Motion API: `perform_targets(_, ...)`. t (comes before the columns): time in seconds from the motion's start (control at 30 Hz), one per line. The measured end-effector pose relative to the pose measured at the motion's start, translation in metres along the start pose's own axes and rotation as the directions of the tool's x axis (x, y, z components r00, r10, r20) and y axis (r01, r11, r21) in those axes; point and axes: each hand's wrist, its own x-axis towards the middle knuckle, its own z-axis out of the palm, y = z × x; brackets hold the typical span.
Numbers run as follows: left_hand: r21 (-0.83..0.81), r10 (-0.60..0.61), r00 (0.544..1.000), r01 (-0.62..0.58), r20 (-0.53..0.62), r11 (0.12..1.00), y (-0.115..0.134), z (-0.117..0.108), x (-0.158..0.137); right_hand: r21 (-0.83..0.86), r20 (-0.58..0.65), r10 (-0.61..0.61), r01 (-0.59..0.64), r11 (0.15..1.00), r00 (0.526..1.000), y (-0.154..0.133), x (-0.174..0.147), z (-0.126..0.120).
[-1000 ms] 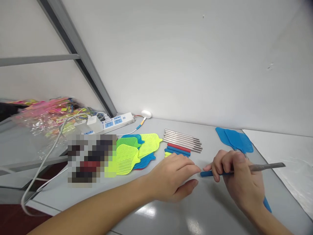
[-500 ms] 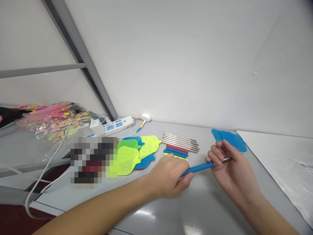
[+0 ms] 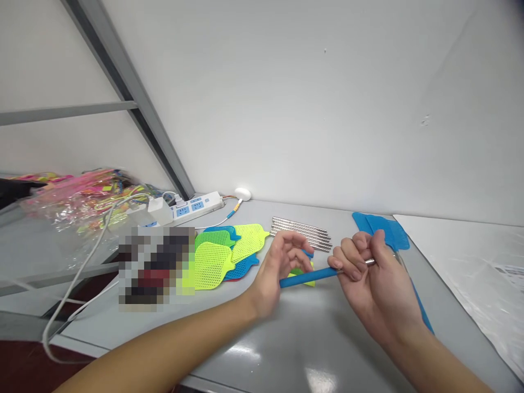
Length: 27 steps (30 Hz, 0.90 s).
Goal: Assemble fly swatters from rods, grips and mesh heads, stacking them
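Note:
My right hand is closed around a fly swatter, gripping its metal rod. The swatter's blue handle tube points left from that fist. A thin blue edge shows past my right wrist, mostly hidden. My left hand is open, its fingers curved and apart, with the tube's end against its palm. Behind the left fingers lie loose coloured handle tubes, partly covered. Several metal rods lie in a row beyond. Blue swatter heads rest behind my right hand.
Yellow, green and blue swatter heads overlap left of my left hand. A power strip with white cables and a small white device sit near the wall. Plastic-bagged items lie far left; a white sheet covers the right.
My left hand has let go of the blue tube and opened, moving slightly left to its end. The right hand has shifted left and closed more tightly on the rod.

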Motion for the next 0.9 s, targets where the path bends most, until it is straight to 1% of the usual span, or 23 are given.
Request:
perform_targets(0.1,-0.252,-0.106,0.992,0.085,-0.071,0.964,0.010,0.001,0.007,-0.033,0.044,-0.077,0.079,0.996,0.996,0.010,-0.005,0.018)
perform_targets(0.17,-0.345,-0.143,0.984,0.098,-0.109,0.933,0.019,0.001,0.009,-0.050,0.070,-0.131,0.135,0.990,0.989,0.016,-0.009,0.030)
perform_targets(0.23,-0.399,-0.147,0.981,0.085,-0.128,0.913,0.028,0.001,0.009,-0.066,0.084,-0.174,0.180,0.981,0.981,0.021,-0.011,0.041)
perform_targets(0.33,-0.427,-0.120,0.984,0.055,-0.128,0.903,0.038,0.002,0.006,-0.107,0.079,-0.200,0.208,0.972,0.977,0.024,-0.012,0.052)
perform_targets(0.43,-0.440,-0.107,0.989,0.049,-0.107,0.897,0.042,0.005,0.003,-0.153,0.083,-0.202,0.213,0.965,0.976,0.026,-0.011,0.058)
perform_targets(0.57,-0.438,-0.089,0.986,0.020,-0.138,0.899,0.036,0.005,0.002,-0.179,0.127,-0.228,0.248,0.952,0.965,0.030,-0.014,0.061)
perform_targets(0.63,-0.399,-0.091,0.987,0.030,-0.134,0.916,0.029,0.001,0.004,-0.195,0.152,-0.235,0.262,0.945,0.960,0.032,-0.014,0.059)
perform_targets(0.67,-0.347,-0.095,0.989,0.051,-0.111,0.937,0.027,-0.002,0.006,-0.207,0.166,-0.234,0.266,0.941,0.958,0.034,-0.014,0.058)
perform_targets(0.7,-0.255,-0.094,0.992,0.069,-0.088,0.964,0.025,-0.006,0.010,-0.223,0.182,-0.232,0.270,0.937,0.955,0.034,-0.014,0.056)
perform_targets(0.73,-0.118,-0.087,0.994,0.078,-0.066,0.990,0.026,-0.011,0.014,-0.242,0.202,-0.227,0.273,0.931,0.953,0.034,-0.013,0.053)
perform_targets(0.77,0.070,-0.071,0.997,0.074,-0.037,0.995,0.030,-0.018,0.018,-0.265,0.223,-0.228,0.284,0.921,0.948,0.034,-0.014,0.050)
perform_targets(0.8,0.291,-0.024,0.999,0.035,-0.039,0.956,0.037,-0.027,0.023,-0.295,0.243,-0.245,0.312,0.903,0.939,0.032,-0.014,0.047)
perform_targets(0.83,0.507,0.028,1.000,-0.017,-0.014,0.862,0.046,-0.037,0.028,-0.342,0.261,-0.279,0.359,0.868,0.924,0.029,-0.015,0.043)
perform_targets(0.87,0.699,0.062,0.997,-0.075,0.044,0.711,0.058,-0.049,0.032,-0.421,0.287,-0.315,0.414,0.807,0.905,0.026,-0.015,0.040)
perform_targets(0.9,0.837,0.074,0.993,-0.122,0.097,0.534,0.071,-0.062,0.035,-0.527,0.332,-0.331,0.465,0.711,0.883,0.023,-0.016,0.038)
